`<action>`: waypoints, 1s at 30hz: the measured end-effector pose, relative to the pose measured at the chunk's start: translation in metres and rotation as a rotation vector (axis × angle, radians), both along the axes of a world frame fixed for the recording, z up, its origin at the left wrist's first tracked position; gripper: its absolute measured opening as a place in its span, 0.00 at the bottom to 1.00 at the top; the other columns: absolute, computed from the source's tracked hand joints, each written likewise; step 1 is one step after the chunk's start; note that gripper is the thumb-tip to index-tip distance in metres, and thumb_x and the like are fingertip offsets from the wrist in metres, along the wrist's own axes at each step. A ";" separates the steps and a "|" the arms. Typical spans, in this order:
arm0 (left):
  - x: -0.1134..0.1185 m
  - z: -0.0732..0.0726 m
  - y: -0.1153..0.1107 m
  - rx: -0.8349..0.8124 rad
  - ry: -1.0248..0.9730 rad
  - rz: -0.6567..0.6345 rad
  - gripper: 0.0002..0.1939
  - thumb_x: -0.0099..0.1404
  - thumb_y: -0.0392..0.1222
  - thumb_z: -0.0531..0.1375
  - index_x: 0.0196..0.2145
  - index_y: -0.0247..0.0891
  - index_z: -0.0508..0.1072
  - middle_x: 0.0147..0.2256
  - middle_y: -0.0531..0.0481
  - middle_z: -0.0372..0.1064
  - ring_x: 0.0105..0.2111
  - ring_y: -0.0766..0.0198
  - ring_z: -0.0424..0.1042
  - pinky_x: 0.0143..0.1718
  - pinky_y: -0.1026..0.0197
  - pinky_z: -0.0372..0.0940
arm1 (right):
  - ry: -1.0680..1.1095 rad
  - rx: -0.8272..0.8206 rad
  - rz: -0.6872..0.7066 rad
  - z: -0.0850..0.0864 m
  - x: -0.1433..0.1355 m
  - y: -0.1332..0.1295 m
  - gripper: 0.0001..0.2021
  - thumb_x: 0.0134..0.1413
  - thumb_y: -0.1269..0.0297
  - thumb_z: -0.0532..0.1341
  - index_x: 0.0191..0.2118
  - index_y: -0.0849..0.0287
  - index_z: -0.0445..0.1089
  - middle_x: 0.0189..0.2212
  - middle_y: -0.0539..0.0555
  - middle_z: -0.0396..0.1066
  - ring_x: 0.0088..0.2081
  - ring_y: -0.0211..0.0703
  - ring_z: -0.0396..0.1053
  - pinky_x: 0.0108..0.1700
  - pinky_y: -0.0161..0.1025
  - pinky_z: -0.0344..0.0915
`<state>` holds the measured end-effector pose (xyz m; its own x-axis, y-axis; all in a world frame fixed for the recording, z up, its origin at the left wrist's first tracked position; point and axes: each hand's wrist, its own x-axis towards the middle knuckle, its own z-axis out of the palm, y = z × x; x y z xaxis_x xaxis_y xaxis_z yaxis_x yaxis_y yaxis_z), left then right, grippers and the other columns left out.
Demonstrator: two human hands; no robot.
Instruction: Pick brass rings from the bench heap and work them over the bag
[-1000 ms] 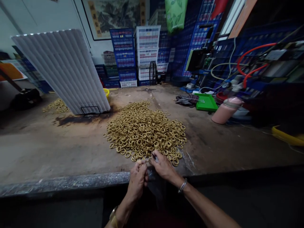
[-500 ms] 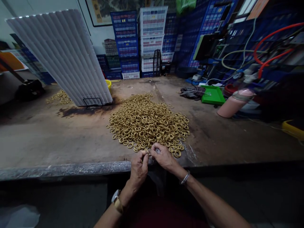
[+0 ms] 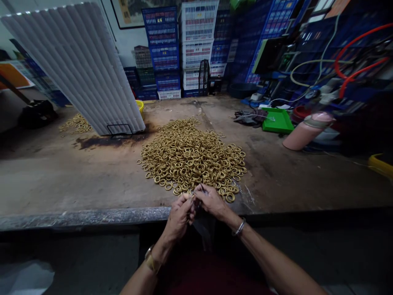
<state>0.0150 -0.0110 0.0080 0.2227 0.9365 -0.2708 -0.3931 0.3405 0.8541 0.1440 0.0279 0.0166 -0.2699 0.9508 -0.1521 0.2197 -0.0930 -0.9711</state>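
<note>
A large heap of brass-coloured rings [image 3: 190, 155] lies on the table just beyond my hands. My left hand [image 3: 181, 215] is closed in a pinch at the heap's near edge, with a small gold piece, apparently one ring [image 3: 193, 197], at its fingertips. Touching it from the right, my right hand [image 3: 211, 201] is closed too. A thin dark tip [image 3: 202, 187] pokes up from its fingers; what it belongs to is hidden.
Left of the heap, a tall corrugated whitish panel [image 3: 82, 69] stands in a black wire stand [image 3: 119, 131]. More rings [image 3: 76, 123] lie behind it. A green tray [image 3: 278, 120] and a pink bottle [image 3: 308, 131] are at right. Crates [image 3: 199, 51] rise behind the table.
My left hand has turned, its fingers now curling more and visible from the side. My right hand's fingers have shifted slightly, and a dark tip now shows above them. The heap looks the same.
</note>
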 end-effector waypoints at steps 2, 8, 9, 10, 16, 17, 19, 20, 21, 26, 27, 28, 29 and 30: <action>0.000 -0.001 0.000 0.008 0.026 0.023 0.14 0.56 0.51 0.57 0.28 0.37 0.61 0.19 0.60 0.56 0.14 0.77 0.53 0.13 0.73 0.47 | -0.105 0.066 -0.037 -0.001 0.002 0.001 0.09 0.51 0.62 0.51 0.26 0.60 0.62 0.19 0.46 0.62 0.19 0.31 0.56 0.24 0.30 0.53; -0.001 -0.003 0.000 0.059 0.154 0.072 0.15 0.57 0.52 0.55 0.29 0.37 0.61 0.19 0.59 0.57 0.14 0.76 0.54 0.13 0.73 0.49 | -0.523 0.435 0.095 -0.009 0.008 -0.006 0.08 0.51 0.65 0.51 0.28 0.59 0.66 0.21 0.49 0.66 0.24 0.34 0.59 0.27 0.31 0.50; -0.001 -0.003 0.000 0.068 0.182 0.073 0.15 0.57 0.53 0.55 0.29 0.37 0.61 0.19 0.59 0.57 0.14 0.76 0.54 0.13 0.73 0.50 | -0.574 0.471 0.138 -0.010 0.008 -0.008 0.07 0.51 0.67 0.51 0.28 0.59 0.66 0.22 0.49 0.66 0.24 0.34 0.59 0.27 0.32 0.49; -0.001 -0.003 0.000 0.075 0.206 0.076 0.15 0.57 0.53 0.55 0.29 0.37 0.61 0.19 0.59 0.57 0.14 0.76 0.54 0.14 0.73 0.50 | -0.621 0.497 0.169 -0.011 0.008 -0.010 0.07 0.50 0.68 0.51 0.28 0.59 0.66 0.22 0.50 0.66 0.24 0.35 0.59 0.27 0.32 0.48; 0.000 -0.007 -0.001 0.160 0.272 0.078 0.15 0.57 0.52 0.56 0.27 0.37 0.61 0.18 0.59 0.56 0.15 0.76 0.53 0.15 0.72 0.50 | -0.763 0.494 0.231 -0.007 0.005 -0.012 0.07 0.46 0.73 0.52 0.30 0.59 0.66 0.23 0.50 0.67 0.25 0.36 0.60 0.27 0.33 0.46; 0.000 -0.006 -0.002 0.170 0.278 0.076 0.15 0.57 0.52 0.56 0.27 0.37 0.61 0.18 0.59 0.56 0.15 0.76 0.53 0.15 0.72 0.50 | -0.771 0.475 0.249 -0.007 0.005 -0.011 0.07 0.47 0.72 0.52 0.30 0.58 0.66 0.24 0.50 0.68 0.26 0.36 0.61 0.27 0.33 0.46; -0.001 -0.003 -0.008 0.174 0.276 0.064 0.14 0.57 0.51 0.56 0.26 0.37 0.61 0.18 0.59 0.56 0.15 0.77 0.53 0.15 0.73 0.50 | -0.808 0.434 0.266 -0.007 0.008 -0.009 0.08 0.48 0.72 0.52 0.33 0.58 0.66 0.26 0.51 0.69 0.28 0.37 0.63 0.28 0.33 0.46; -0.002 0.000 -0.011 0.166 0.264 0.049 0.14 0.58 0.51 0.56 0.26 0.37 0.61 0.18 0.59 0.57 0.15 0.77 0.53 0.15 0.73 0.49 | -0.845 0.412 0.251 -0.008 0.010 -0.007 0.08 0.48 0.71 0.52 0.33 0.57 0.67 0.27 0.51 0.70 0.28 0.37 0.63 0.28 0.33 0.47; -0.002 0.002 -0.014 0.151 0.244 0.025 0.14 0.58 0.51 0.56 0.27 0.37 0.61 0.18 0.59 0.57 0.15 0.76 0.54 0.15 0.73 0.49 | -0.885 0.395 0.224 -0.009 0.013 -0.005 0.08 0.48 0.71 0.53 0.34 0.57 0.67 0.27 0.51 0.70 0.29 0.38 0.64 0.28 0.33 0.47; -0.008 0.006 -0.019 -0.005 -0.035 -0.016 0.12 0.58 0.49 0.56 0.28 0.38 0.60 0.21 0.58 0.59 0.15 0.76 0.54 0.13 0.72 0.48 | -0.936 0.398 0.065 -0.022 0.021 0.001 0.08 0.53 0.66 0.51 0.35 0.57 0.66 0.26 0.51 0.71 0.28 0.38 0.66 0.28 0.33 0.48; -0.010 0.004 -0.018 -0.032 -0.096 0.010 0.12 0.58 0.49 0.56 0.28 0.38 0.60 0.23 0.57 0.61 0.15 0.76 0.55 0.13 0.72 0.49 | -0.934 0.398 0.039 -0.024 0.020 0.001 0.08 0.54 0.66 0.50 0.35 0.57 0.66 0.26 0.51 0.71 0.28 0.38 0.66 0.29 0.33 0.48; -0.013 0.001 -0.017 -0.053 -0.141 0.038 0.13 0.58 0.49 0.56 0.27 0.37 0.60 0.25 0.55 0.62 0.16 0.76 0.55 0.13 0.72 0.49 | -0.941 0.395 0.015 -0.026 0.019 0.001 0.08 0.54 0.65 0.50 0.35 0.57 0.66 0.25 0.51 0.71 0.28 0.38 0.67 0.29 0.33 0.49; -0.015 -0.002 -0.016 -0.070 -0.169 0.062 0.13 0.59 0.49 0.56 0.27 0.36 0.60 0.26 0.53 0.63 0.17 0.76 0.56 0.14 0.72 0.49 | -0.953 0.395 -0.002 -0.028 0.018 0.001 0.08 0.55 0.64 0.50 0.35 0.57 0.66 0.25 0.51 0.71 0.28 0.38 0.67 0.29 0.33 0.49; -0.018 -0.006 -0.015 -0.084 -0.184 0.082 0.13 0.59 0.48 0.56 0.27 0.35 0.60 0.28 0.51 0.64 0.18 0.76 0.57 0.14 0.73 0.49 | -0.968 0.397 -0.017 -0.029 0.016 0.000 0.08 0.55 0.63 0.51 0.36 0.56 0.65 0.25 0.51 0.71 0.28 0.39 0.67 0.29 0.33 0.49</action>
